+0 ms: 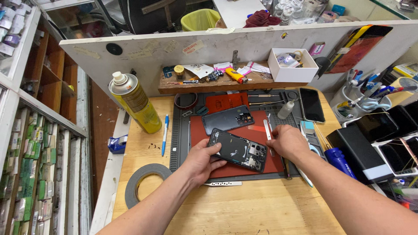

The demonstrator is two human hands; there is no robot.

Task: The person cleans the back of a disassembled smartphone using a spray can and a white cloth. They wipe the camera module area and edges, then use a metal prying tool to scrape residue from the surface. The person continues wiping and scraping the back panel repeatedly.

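Note:
An opened black phone (238, 150) with its back removed lies on a red pad (257, 130) set on a dark grey work mat (178, 143). My left hand (201, 160) grips the phone's left end, thumb on top. My right hand (288, 141) rests on the mat just right of the phone, fingers curled down near a flat metal tool (267, 129); whether it holds anything is hidden. The phone's detached dark back cover (228, 119) lies behind it on the pad.
A yellow spray can (135, 103) and blue pen (165, 134) stand left of the mat; a tape roll (141, 182) lies front left. A black phone (311, 104), small bottle (286, 109), pen cup (357, 98) and stacked devices (383, 139) crowd the right. A cluttered shelf (226, 80) runs behind.

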